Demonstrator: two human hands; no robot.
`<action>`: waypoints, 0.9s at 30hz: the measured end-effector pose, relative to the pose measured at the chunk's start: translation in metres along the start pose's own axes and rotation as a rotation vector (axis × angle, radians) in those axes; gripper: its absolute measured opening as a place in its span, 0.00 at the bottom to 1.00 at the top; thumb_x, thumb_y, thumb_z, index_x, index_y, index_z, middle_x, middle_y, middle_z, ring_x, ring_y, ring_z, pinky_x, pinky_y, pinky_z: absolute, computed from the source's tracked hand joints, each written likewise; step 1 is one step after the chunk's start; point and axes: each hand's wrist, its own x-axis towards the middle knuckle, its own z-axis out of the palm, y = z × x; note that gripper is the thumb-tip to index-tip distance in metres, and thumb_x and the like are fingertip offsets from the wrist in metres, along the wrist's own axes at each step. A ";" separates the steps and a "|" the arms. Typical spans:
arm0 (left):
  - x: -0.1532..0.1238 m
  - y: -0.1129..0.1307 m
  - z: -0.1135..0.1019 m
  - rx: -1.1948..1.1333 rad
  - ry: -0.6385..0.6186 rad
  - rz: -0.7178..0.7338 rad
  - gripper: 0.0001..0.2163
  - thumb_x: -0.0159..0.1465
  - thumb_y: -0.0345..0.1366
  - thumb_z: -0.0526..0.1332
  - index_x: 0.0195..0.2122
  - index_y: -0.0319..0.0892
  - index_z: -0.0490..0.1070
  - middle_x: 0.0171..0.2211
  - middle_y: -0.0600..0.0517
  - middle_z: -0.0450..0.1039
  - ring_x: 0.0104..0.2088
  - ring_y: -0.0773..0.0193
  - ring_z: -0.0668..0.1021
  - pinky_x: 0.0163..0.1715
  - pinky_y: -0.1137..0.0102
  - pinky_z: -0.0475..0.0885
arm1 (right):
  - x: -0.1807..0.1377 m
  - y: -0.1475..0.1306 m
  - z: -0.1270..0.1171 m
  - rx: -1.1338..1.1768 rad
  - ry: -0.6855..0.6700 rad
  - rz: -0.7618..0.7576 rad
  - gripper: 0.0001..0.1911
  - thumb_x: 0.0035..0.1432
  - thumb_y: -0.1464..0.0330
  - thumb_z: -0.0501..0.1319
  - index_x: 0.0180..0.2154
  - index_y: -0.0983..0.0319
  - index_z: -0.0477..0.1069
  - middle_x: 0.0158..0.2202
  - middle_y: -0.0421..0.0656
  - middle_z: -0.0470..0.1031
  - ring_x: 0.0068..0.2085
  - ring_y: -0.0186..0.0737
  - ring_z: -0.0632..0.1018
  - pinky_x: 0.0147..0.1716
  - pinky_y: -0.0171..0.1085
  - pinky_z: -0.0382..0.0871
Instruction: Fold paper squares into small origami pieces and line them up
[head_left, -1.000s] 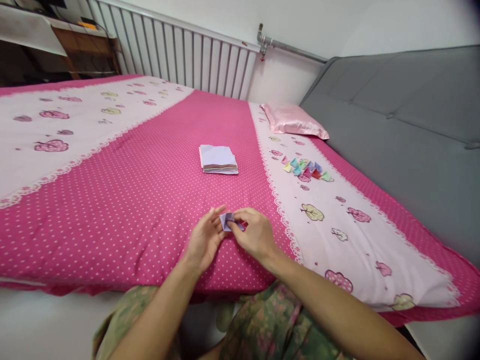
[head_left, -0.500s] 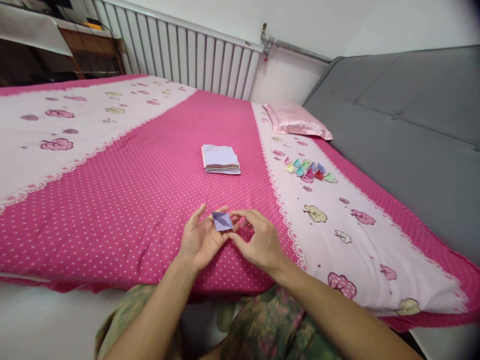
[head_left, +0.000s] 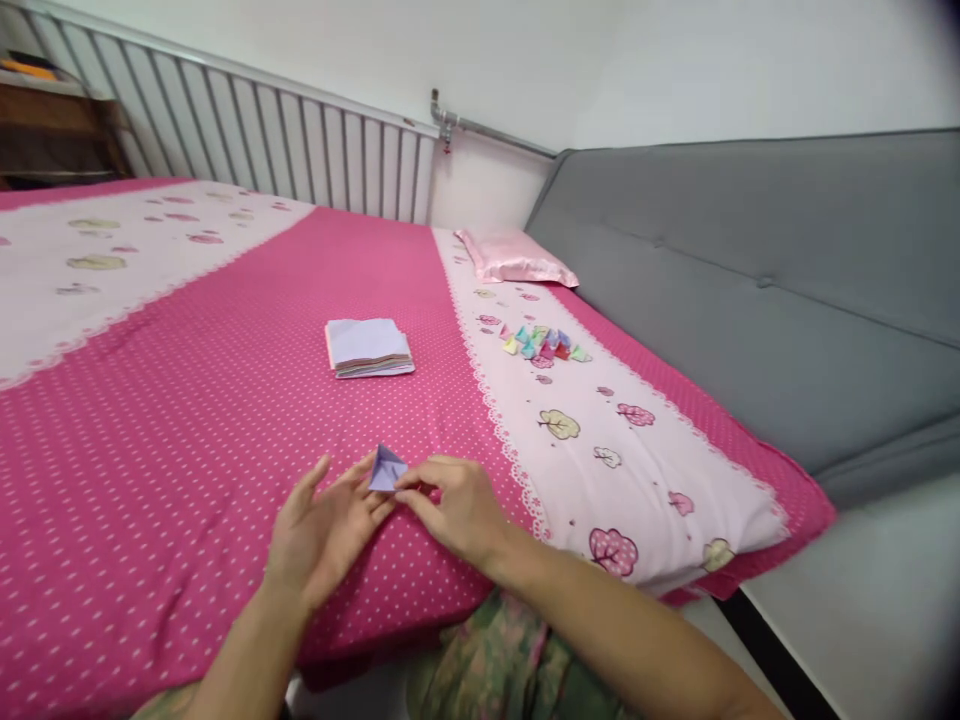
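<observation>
Open bedspread (head_left: 187, 400) ahead, only paper stack (head_left: 369, 347) (farther off) between.

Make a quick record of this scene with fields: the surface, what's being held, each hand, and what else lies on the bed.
Surface: pink dotted bedsheet
Held: folded lilac paper
Left: left hand open, fingertips touching the paper
Right: right hand pinching its edge
Mid-bed: paper stack
Farther right: coloured folded pieces, pink pillow beyond them
</observation>
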 end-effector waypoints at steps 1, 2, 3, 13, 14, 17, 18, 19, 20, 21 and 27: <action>0.003 -0.001 -0.002 0.079 0.059 0.075 0.17 0.59 0.44 0.52 0.42 0.36 0.67 0.43 0.42 0.71 0.45 0.54 0.73 0.49 0.58 0.66 | 0.002 0.002 -0.003 0.006 0.030 0.005 0.06 0.53 0.69 0.59 0.34 0.59 0.75 0.31 0.40 0.77 0.32 0.34 0.75 0.35 0.32 0.67; 0.007 -0.003 -0.005 0.166 0.147 0.190 0.18 0.58 0.44 0.53 0.43 0.38 0.67 0.45 0.43 0.70 0.48 0.55 0.72 0.52 0.59 0.63 | 0.004 0.005 -0.006 0.015 0.063 0.013 0.06 0.53 0.69 0.60 0.34 0.59 0.75 0.31 0.40 0.77 0.32 0.34 0.75 0.36 0.32 0.67; 0.010 -0.005 -0.008 0.270 0.228 0.306 0.18 0.57 0.45 0.54 0.44 0.39 0.67 0.47 0.44 0.69 0.50 0.55 0.70 0.54 0.59 0.60 | 0.007 0.008 -0.011 0.027 0.099 0.025 0.06 0.53 0.69 0.60 0.34 0.59 0.75 0.31 0.40 0.77 0.32 0.34 0.76 0.36 0.33 0.67; 0.032 -0.023 -0.034 1.542 0.475 0.811 0.22 0.58 0.47 0.53 0.48 0.39 0.64 0.53 0.40 0.62 0.56 0.50 0.62 0.55 0.54 0.56 | 0.022 0.082 -0.076 -0.038 0.268 0.247 0.06 0.49 0.69 0.60 0.31 0.60 0.75 0.28 0.38 0.78 0.28 0.34 0.76 0.31 0.32 0.69; 0.034 -0.025 -0.036 1.606 0.473 0.822 0.23 0.58 0.48 0.53 0.49 0.38 0.64 0.53 0.40 0.62 0.55 0.50 0.63 0.55 0.54 0.57 | 0.021 0.093 -0.083 -0.100 0.275 0.291 0.07 0.49 0.69 0.60 0.31 0.59 0.75 0.27 0.38 0.77 0.27 0.34 0.76 0.30 0.31 0.68; 0.038 -0.027 -0.041 1.723 0.470 0.835 0.23 0.57 0.49 0.52 0.48 0.38 0.64 0.53 0.40 0.62 0.54 0.49 0.64 0.54 0.54 0.59 | 0.014 0.127 -0.106 -0.208 0.293 0.389 0.07 0.49 0.67 0.60 0.31 0.58 0.75 0.28 0.37 0.78 0.29 0.35 0.77 0.30 0.32 0.69; 0.039 -0.026 -0.041 1.737 0.466 0.829 0.23 0.57 0.49 0.51 0.47 0.38 0.64 0.52 0.41 0.62 0.54 0.49 0.65 0.54 0.54 0.59 | 0.012 0.139 -0.114 -0.232 0.305 0.412 0.07 0.48 0.67 0.60 0.31 0.58 0.75 0.28 0.38 0.78 0.29 0.35 0.77 0.31 0.32 0.69; 0.039 -0.026 -0.041 1.746 0.461 0.823 0.22 0.57 0.49 0.51 0.47 0.39 0.64 0.52 0.41 0.63 0.54 0.49 0.65 0.54 0.55 0.59 | 0.011 0.150 -0.123 -0.256 0.318 0.439 0.07 0.48 0.67 0.60 0.31 0.57 0.75 0.28 0.37 0.78 0.29 0.36 0.77 0.31 0.33 0.69; 0.039 -0.026 -0.041 1.754 0.449 0.794 0.22 0.58 0.49 0.51 0.47 0.39 0.64 0.52 0.41 0.62 0.54 0.49 0.64 0.54 0.54 0.58 | 0.009 0.162 -0.132 -0.284 0.332 0.465 0.07 0.48 0.67 0.59 0.31 0.57 0.75 0.28 0.38 0.78 0.30 0.36 0.77 0.32 0.33 0.69; 0.039 -0.025 -0.041 1.768 0.426 0.756 0.21 0.59 0.48 0.51 0.48 0.39 0.63 0.52 0.41 0.62 0.55 0.49 0.64 0.55 0.54 0.58 | 0.009 0.174 -0.141 -0.314 0.350 0.492 0.07 0.49 0.67 0.59 0.31 0.57 0.75 0.29 0.38 0.78 0.31 0.37 0.77 0.33 0.33 0.68; 0.044 -0.026 -0.049 1.729 0.430 0.755 0.17 0.56 0.45 0.54 0.45 0.46 0.65 0.51 0.46 0.63 0.52 0.47 0.66 0.54 0.51 0.58 | 0.010 0.239 -0.191 -0.472 0.398 0.642 0.08 0.49 0.69 0.60 0.32 0.57 0.75 0.32 0.40 0.78 0.35 0.38 0.77 0.34 0.33 0.67</action>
